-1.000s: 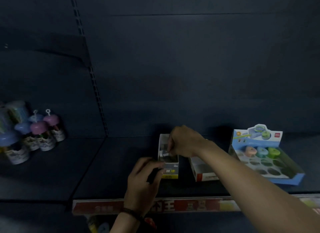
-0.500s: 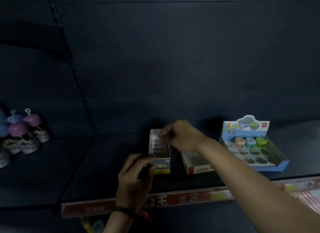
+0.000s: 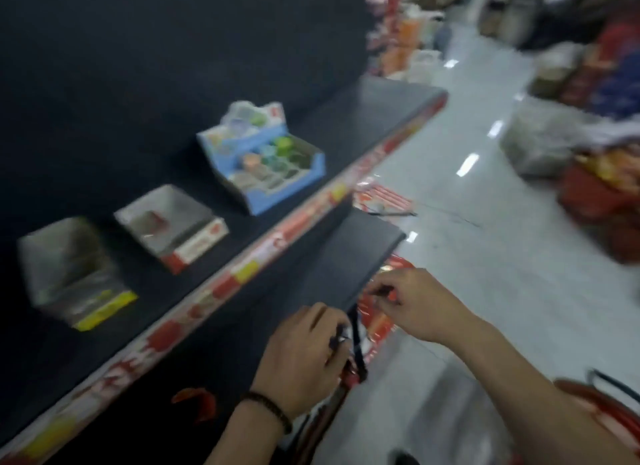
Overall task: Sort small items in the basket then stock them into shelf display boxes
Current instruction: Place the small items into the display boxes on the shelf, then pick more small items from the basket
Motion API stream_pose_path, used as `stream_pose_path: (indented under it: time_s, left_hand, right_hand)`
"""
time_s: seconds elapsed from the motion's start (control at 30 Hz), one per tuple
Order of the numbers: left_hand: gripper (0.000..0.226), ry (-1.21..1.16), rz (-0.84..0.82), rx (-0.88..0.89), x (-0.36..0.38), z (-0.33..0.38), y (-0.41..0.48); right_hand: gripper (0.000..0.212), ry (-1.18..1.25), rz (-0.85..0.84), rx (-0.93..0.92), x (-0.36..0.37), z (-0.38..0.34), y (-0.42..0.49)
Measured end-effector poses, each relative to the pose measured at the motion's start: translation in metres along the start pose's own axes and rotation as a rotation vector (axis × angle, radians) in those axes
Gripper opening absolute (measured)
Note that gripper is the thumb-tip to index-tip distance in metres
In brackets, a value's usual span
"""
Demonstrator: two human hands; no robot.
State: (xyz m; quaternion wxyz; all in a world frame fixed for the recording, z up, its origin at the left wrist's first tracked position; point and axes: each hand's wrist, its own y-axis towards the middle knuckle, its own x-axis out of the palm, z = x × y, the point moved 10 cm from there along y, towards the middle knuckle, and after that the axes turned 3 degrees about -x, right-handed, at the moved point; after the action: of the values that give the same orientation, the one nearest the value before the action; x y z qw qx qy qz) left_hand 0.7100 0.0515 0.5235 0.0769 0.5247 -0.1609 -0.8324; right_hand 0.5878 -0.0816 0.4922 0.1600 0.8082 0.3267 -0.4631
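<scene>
Both hands have dropped from the yellow-fronted box (image 3: 69, 274), now up-left of them, to the red basket (image 3: 332, 409) just beneath, likely for more stock. The left hand (image 3: 304, 353) curls round a small dark item (image 3: 337, 338); the right hand (image 3: 408, 305) pinches narrowly, on what blur hides. A dark lower shelf (image 3: 349, 253) juts just above them.

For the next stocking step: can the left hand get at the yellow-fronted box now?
Probably yes: the left hand hangs below the shelf edge, and nothing stands in front of the yellow-fronted box.
</scene>
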Motion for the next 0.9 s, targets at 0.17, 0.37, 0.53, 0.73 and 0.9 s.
stream_pose_path:
  time_s: [0.17,0.37,0.53,0.73,0.9]
  left_hand:
    - [0.006,-0.120,-0.460,0.120,0.157,0.100,0.013]
    - [0.014,-0.074,-0.883,0.330,0.320,0.254,-0.016]
    - [0.013,-0.100,-1.115,0.301,0.431,0.368,-0.030]
    - [0.014,-0.088,-1.280,0.255,0.557,0.431,-0.035]
    - [0.005,-0.054,-1.421,0.208,0.675,0.425,-0.052]
  right_hand:
    - [0.018,0.045,0.003,0.479,-0.001,0.174,-0.164]
    - [0.021,0.138,0.001,0.841,0.010,0.309,-0.364]
    - [0.019,0.295,0.006,1.081,0.019,0.404,-0.507]
    - [0.027,0.430,0.008,1.208,0.054,0.507,-0.597]
    - [0.026,0.536,0.000,1.253,0.102,0.597,-0.610]
